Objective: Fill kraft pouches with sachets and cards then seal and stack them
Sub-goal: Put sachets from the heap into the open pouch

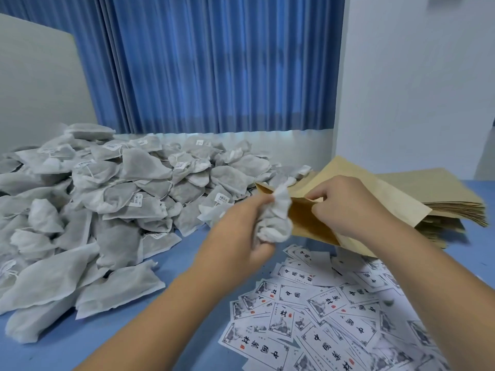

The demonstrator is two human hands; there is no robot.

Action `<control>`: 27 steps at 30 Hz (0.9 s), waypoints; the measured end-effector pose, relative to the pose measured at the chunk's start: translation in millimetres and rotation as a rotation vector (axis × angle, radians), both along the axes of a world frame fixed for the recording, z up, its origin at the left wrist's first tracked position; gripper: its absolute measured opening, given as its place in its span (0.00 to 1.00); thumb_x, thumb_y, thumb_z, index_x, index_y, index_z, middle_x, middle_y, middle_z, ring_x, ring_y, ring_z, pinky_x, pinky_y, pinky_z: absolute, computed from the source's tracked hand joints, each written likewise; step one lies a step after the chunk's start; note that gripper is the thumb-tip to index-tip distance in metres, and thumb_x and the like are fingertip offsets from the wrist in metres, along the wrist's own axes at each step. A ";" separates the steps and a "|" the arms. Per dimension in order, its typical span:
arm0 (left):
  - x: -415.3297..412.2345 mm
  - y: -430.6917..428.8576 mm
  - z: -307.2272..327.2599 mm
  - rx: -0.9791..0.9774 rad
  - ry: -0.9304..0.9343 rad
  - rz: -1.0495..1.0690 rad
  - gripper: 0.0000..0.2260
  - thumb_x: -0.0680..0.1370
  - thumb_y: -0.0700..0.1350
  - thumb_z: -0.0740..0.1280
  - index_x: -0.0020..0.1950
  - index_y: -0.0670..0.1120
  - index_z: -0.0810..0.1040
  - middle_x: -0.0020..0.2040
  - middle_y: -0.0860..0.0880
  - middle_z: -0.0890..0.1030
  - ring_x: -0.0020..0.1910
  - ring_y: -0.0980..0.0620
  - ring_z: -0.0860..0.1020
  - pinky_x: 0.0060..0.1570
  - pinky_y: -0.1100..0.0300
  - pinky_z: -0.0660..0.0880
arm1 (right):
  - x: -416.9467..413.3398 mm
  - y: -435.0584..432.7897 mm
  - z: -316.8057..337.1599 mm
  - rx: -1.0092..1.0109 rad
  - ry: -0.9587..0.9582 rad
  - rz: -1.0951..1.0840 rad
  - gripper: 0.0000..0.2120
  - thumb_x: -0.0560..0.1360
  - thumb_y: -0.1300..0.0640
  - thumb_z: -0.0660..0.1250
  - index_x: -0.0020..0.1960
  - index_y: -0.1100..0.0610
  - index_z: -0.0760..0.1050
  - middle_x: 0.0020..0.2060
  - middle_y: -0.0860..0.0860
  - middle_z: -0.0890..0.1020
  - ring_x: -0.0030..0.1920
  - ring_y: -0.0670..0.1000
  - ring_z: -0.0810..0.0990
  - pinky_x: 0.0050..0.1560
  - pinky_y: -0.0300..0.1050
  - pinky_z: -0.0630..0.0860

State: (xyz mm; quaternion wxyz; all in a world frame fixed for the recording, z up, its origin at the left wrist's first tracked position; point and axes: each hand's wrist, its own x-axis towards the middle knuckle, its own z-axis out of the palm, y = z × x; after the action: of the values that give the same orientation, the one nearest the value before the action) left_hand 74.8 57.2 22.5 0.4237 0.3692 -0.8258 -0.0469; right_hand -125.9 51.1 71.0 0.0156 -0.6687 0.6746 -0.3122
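Cards [334, 317] lie scattered and overlapping at the near right of the blue surface [67, 346], running off the lower frame edge. Bare surface forms an open lane between them and the heap [107, 196] of white sachets on the left; both forearms cross this lane. Above it, the left hand [241, 231] has its grip curled round a bunch of sachets [276, 218], held at the mouth of a kraft pouch [302, 223]. The right hand [345, 207] has its grip pinching the upper lip of that mouth, which gapes leftward. The pouch's lower edge overhangs the far cards. Behind, a stack [442, 199] of flat pouches shows its layered edges. The heap extends toward a blue curtain [214, 62].
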 end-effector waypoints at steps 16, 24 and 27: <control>-66.0 -11.6 30.0 -0.369 -0.717 0.256 0.05 0.71 0.51 0.68 0.40 0.52 0.82 0.39 0.56 0.81 0.46 0.49 0.75 0.45 0.57 0.66 | 4.0 13.1 16.2 -0.029 -0.040 -0.007 0.12 0.65 0.66 0.61 0.40 0.58 0.83 0.37 0.57 0.83 0.44 0.57 0.80 0.42 0.51 0.79; -85.2 -9.4 26.5 -0.240 -0.413 0.105 0.06 0.75 0.42 0.66 0.45 0.40 0.79 0.45 0.44 0.79 0.45 0.41 0.77 0.35 0.55 0.66 | -1.0 10.9 17.8 -0.083 -0.166 -0.019 0.14 0.66 0.67 0.62 0.35 0.53 0.83 0.36 0.49 0.83 0.43 0.50 0.80 0.40 0.41 0.75; -74.9 -4.9 25.1 -0.150 -0.275 -0.087 0.05 0.74 0.40 0.69 0.47 0.39 0.80 0.47 0.43 0.80 0.48 0.42 0.77 0.43 0.49 0.74 | -3.7 12.8 18.8 -0.080 -0.212 -0.013 0.15 0.66 0.67 0.62 0.34 0.52 0.83 0.32 0.48 0.82 0.39 0.49 0.79 0.36 0.40 0.74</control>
State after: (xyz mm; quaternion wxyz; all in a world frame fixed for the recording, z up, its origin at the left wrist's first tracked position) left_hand -0.1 52.2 47.6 0.3307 0.3034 -0.8924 0.0473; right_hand -129.6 63.9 89.8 0.0583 -0.6277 0.6605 -0.4078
